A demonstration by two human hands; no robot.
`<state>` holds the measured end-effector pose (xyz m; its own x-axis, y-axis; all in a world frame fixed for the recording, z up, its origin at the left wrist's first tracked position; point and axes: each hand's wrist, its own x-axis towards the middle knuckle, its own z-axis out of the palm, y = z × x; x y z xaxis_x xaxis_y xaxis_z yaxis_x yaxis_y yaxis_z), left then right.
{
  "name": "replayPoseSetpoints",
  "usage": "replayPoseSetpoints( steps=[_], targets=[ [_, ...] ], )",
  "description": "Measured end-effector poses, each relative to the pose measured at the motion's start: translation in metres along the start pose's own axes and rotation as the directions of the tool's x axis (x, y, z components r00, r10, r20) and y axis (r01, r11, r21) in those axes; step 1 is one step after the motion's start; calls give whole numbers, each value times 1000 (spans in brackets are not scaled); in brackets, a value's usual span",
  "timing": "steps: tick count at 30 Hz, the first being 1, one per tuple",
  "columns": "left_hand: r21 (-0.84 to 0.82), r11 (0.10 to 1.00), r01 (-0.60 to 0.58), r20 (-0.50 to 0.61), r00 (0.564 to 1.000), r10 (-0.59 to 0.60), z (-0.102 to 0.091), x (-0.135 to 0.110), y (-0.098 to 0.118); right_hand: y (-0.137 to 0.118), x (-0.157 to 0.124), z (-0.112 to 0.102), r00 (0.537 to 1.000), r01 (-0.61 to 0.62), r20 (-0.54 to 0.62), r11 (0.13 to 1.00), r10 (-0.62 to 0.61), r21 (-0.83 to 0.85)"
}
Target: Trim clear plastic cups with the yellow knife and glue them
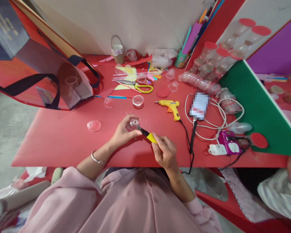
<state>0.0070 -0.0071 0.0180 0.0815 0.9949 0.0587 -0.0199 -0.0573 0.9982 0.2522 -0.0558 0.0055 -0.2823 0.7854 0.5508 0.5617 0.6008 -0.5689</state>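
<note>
My left hand [125, 131] is closed round a clear plastic dome lid [131, 125] with a hole in its top, just above the red table [70, 142]. In my right hand [165, 151] is a yellow and black utility knife [149, 135]; its blade tip meets the lid near the hole. Beyond my hands stands a clear plastic cup [138, 101]. Two more dome lids lie to the left, one lid [94, 126] nearer me and one lid [109, 102] farther off. A yellow glue gun [170, 107] rests to the right, its cord trailing toward the front edge.
Yellow-handled scissors [143, 88] lie among paper scraps at the back. A red bag [80, 85] stands left. On the right are a phone [200, 105], looped white cable, a purple power strip [229, 142], stacked cups [199, 81] and a green divider [257, 103]. Another person's striped sleeve [276, 194] shows at lower right.
</note>
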Motion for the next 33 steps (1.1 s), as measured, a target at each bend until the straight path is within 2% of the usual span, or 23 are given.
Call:
replayPoseSetpoints(
  steps=[4, 13, 20, 25, 30, 33],
  targets=[
    [35, 999, -26, 3, 1000, 26, 0, 0, 1, 1, -1, 0, 1000, -11, 5, 1000, 11, 5],
    [-64, 998, 1, -61, 998, -4, 4, 1, 6, 0, 0, 1, 1000, -12, -1, 1000, 12, -24],
    [54, 998, -44, -57, 997, 47, 4, 0, 2, -2, 1, 1, 1000, 1, -10, 997, -2, -81],
    [36, 998, -59, -49, 997, 61, 4, 0, 1, -2, 0, 0, 999, 21, -22, 996, -23, -82],
    [-8, 1000, -17, -29, 999, 17, 3, -2, 4, -2, 1, 0, 1000, 21, -17, 999, -22, -41],
    [-30, 1000, -3, -54, 999, 1, 3, -2, 6, -2, 1, 0, 1000, 11, -15, 999, -12, -34]
  ],
)
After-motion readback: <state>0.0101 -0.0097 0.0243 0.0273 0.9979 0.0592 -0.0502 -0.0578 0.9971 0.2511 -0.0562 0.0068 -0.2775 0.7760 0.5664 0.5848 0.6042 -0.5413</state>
